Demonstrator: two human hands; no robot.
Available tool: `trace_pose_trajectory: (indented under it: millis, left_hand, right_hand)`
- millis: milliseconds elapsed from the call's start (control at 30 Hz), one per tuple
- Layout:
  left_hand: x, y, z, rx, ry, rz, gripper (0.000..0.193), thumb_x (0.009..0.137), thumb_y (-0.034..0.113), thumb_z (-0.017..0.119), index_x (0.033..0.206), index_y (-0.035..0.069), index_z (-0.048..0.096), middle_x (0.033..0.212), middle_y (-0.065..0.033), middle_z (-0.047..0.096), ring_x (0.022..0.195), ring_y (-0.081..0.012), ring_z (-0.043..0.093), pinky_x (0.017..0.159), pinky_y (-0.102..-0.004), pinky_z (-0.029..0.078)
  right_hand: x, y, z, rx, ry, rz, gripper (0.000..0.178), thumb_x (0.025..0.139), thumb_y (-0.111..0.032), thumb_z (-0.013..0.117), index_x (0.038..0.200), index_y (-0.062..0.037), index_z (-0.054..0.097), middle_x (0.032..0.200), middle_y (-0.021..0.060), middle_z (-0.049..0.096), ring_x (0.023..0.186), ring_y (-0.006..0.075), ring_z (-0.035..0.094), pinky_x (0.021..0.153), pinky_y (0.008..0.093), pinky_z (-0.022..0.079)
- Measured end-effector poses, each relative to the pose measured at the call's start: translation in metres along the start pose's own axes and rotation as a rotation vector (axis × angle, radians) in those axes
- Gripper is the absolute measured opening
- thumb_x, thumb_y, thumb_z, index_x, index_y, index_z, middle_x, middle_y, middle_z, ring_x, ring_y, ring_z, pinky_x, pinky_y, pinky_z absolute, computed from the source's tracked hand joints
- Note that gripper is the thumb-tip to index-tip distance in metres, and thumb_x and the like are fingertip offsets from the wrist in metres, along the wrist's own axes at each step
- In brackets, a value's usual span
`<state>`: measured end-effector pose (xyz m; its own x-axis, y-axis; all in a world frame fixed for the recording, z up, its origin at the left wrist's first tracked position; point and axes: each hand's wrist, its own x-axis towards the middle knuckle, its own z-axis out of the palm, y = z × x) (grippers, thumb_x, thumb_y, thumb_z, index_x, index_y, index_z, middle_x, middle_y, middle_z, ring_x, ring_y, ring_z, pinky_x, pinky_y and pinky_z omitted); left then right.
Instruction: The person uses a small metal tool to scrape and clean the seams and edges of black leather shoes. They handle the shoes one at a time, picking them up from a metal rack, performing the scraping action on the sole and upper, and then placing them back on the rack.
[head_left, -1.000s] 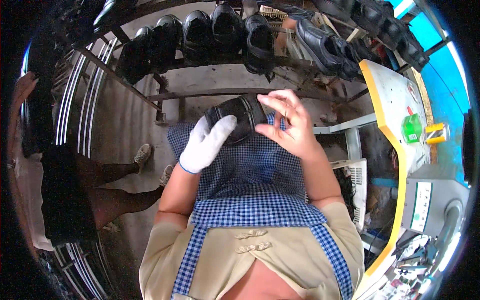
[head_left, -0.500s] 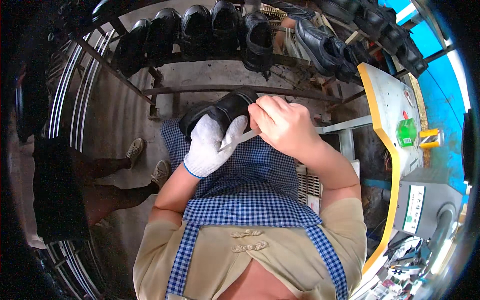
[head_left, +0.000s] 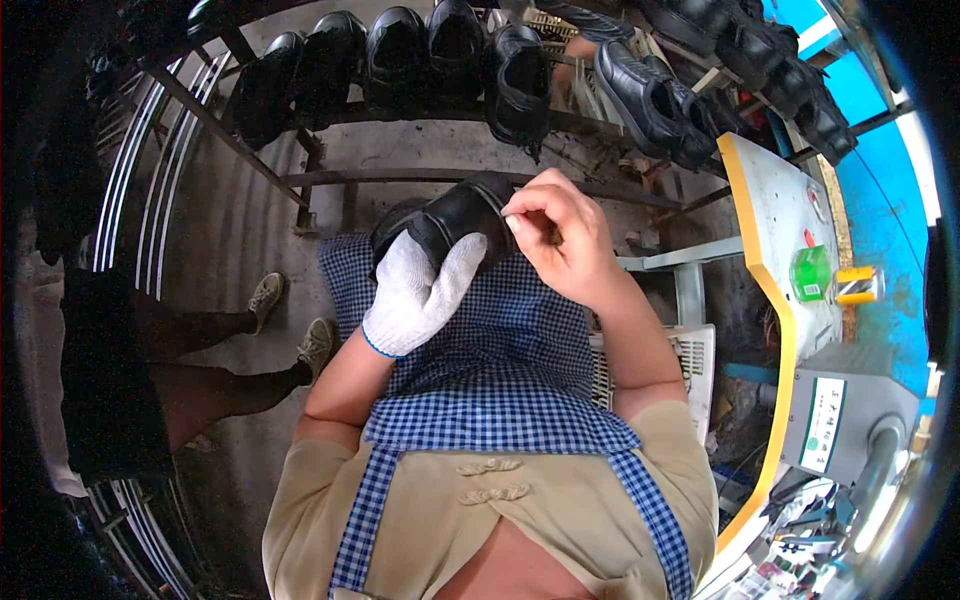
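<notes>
A black shoe (head_left: 462, 218) is held above my lap in my left hand (head_left: 418, 298), which wears a white knitted glove with a blue cuff edge. The gloved thumb lies on the near side of the shoe, and the other fingers go out of sight around it. My bare right hand (head_left: 572, 245) is at the shoe's right edge, thumb and forefinger pinched together close to its rim. Whatever may be between those fingertips is too small to make out. Beneath the shoe is my blue checked apron (head_left: 490, 345).
Several black shoes (head_left: 395, 62) stand on a dark metal rack (head_left: 420, 178) ahead. To the right is a yellow-edged worktable (head_left: 765, 265) with a green container (head_left: 810, 272) and a grey machine (head_left: 850, 405). A person's legs (head_left: 215, 395) are at the left; a pale plastic crate (head_left: 690, 350) sits low right.
My right hand has turned, its thumb and forefinger now at the shoe's edge. The pale strip that ran between my hands no longer shows. My left hand keeps hold of the shoe.
</notes>
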<state>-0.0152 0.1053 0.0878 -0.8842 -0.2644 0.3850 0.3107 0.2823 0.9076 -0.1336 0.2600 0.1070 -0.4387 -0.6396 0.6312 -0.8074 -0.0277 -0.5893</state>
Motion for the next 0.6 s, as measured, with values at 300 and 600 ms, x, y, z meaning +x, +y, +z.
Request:
trace_pose_trajectory:
  millis: [300, 600]
  left_hand:
    - [0.002, -0.002, 0.004, -0.022, -0.007, -0.052, 0.031, 0.094, 0.009, 0.056, 0.123, -0.001, 0.057, 0.116, -0.0137, 0.064, 0.105, -0.0218, 0.062, 0.092, -0.0319, 0.048]
    - [0.009, -0.03, -0.007, -1.502, 0.062, -0.746, 0.054, 0.098, 0.043, 0.046, 0.132, 0.001, 0.05, 0.129, -0.0152, 0.058, 0.12, -0.0229, 0.056, 0.102, -0.037, 0.044]
  right_hand:
    - [0.006, -0.005, -0.002, 0.044, -0.088, 0.138, 0.018, 0.085, -0.01, 0.069, 0.094, -0.0075, 0.053, 0.079, 0.0084, 0.053, 0.066, 0.0227, 0.058, 0.058, 0.035, 0.047]
    - [-0.009, 0.02, 0.012, 0.188, 0.078, 0.299, 0.043, 0.08, -0.013, 0.078, 0.115, -0.0085, 0.055, 0.078, 0.0009, 0.047, 0.065, 0.0105, 0.046, 0.059, 0.025, 0.042]
